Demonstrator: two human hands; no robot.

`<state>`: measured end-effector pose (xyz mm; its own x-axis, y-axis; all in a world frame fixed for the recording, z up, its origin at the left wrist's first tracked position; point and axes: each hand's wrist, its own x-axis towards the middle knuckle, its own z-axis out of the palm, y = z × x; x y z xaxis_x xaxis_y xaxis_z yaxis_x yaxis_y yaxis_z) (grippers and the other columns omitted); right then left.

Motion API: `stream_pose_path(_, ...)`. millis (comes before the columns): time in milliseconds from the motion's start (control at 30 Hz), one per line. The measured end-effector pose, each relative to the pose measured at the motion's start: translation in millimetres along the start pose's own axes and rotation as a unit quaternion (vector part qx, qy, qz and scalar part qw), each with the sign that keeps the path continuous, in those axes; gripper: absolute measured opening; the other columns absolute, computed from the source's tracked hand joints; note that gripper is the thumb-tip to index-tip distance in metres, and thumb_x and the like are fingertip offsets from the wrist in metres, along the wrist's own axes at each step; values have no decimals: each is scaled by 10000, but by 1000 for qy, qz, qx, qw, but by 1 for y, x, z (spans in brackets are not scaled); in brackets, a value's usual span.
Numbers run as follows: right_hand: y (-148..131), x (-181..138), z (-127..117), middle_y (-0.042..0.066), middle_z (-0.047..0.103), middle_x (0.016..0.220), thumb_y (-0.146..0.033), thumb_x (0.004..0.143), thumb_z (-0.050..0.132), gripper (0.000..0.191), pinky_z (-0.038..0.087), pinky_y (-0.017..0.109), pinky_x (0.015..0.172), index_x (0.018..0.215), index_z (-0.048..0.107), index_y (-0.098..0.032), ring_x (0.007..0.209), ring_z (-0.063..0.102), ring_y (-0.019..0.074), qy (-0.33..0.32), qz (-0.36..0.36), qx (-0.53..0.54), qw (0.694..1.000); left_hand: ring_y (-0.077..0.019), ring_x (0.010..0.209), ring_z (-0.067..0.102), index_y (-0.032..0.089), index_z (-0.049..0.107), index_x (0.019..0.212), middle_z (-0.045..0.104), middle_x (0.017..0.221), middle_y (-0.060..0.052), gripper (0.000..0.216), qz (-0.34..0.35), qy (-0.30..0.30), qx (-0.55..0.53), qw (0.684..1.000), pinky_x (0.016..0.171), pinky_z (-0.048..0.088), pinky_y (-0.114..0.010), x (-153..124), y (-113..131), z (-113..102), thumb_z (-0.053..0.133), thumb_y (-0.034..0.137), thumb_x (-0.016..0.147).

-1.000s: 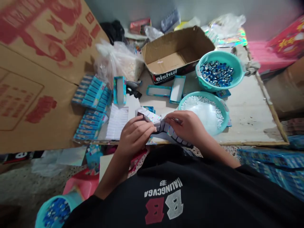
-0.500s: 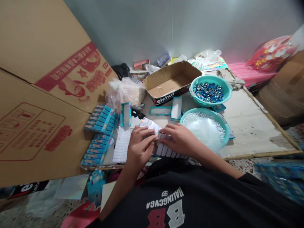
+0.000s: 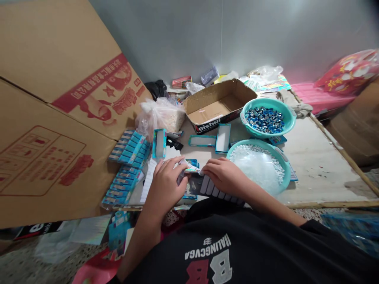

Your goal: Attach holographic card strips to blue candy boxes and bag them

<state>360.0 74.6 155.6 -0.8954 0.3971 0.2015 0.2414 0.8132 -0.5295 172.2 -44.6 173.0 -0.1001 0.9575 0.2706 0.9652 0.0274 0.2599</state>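
A teal basin of blue pieces is sitting at one o'clock, a teal basin of white beads lying just below it. An open cardboard box is resting at twelve; stacked blue boxes are lying at nine.

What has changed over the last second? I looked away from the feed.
Both hands, left hand and right hand, have lowered the shiny card from a raised fold to nearly flat over the white strip. Both keep pinching it. The two bowls and blue boxes stayed put.
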Motion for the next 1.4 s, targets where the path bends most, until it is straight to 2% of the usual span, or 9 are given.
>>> stream_pose_path(167,-3,3,4,90,707,977,-434,977,545,327,400,332,774,1107,664,-159,864,652,211,3,5,-34,999,-264,1090,630,225,687,981,677,1190,-64,172,-54,14,1,998,975,490,-449,3,6,3,622,162,835)
stream_pose_path(300,1,5,13,61,708,946,-278,980,548,192,386,316,741,1044,705,-190,815,646,182,64,-6,-51,997,-251,1134,612,226,678,990,669,1199,-59,179,-55,22,-13,998,1008,473,-429,3,8,3,620,156,835)
stream_pose_path(533,11,3,20,30,726,821,-148,959,501,231,400,315,756,1051,709,-189,684,611,145,202,-97,-72,972,-249,1117,617,219,685,959,661,1185,-78,126,-57,65,-39,995,997,487,-417,7,11,4,651,294,865)
stream_pose_path(700,15,3,19,17,750,797,-164,956,530,191,414,317,784,954,719,-190,699,650,145,221,-111,-30,968,-232,1064,641,214,697,901,687,1114,-72,107,-48,102,-39,993,975,498,-402,5,14,4,667,311,868)
stream_pose_path(767,14,4,17,21,749,775,-190,951,564,161,422,309,769,896,714,-178,692,655,147,212,-94,12,973,-265,1107,631,216,707,943,692,1147,-82,120,-43,112,11,993,1054,433,-479,3,20,1,677,296,860)
stream_pose_path(833,12,5,14,28,746,768,-193,942,583,145,426,304,754,871,707,-168,683,652,150,200,-82,38,976,-303,1202,592,226,698,1081,677,1244,-90,217,-17,114,82,990,1162,248,-589,2,28,-3,658,242,868)
stream_pose_path(933,10,4,9,36,741,776,-161,935,575,148,422,305,756,865,706,-167,703,650,156,178,-96,44,978,-259,1205,610,241,633,1250,688,1259,-64,351,52,85,117,988,1219,42,-581,2,37,-6,597,184,906)
stream_pose_path(1067,13,7,7,38,735,774,-135,927,569,164,423,308,757,860,714,-172,720,648,162,157,-101,56,981,-196,1088,677,213,664,1190,746,1119,-33,287,108,63,80,989,1230,163,-470,5,32,1,560,160,927)
stream_pose_path(1400,7,25,13,35,749,788,-127,877,647,121,470,292,735,829,740,-188,719,655,161,186,-59,147,970,-251,1182,649,169,658,1166,739,1176,-92,335,183,156,84,967,1161,328,-508,-4,-3,7,677,94,840)
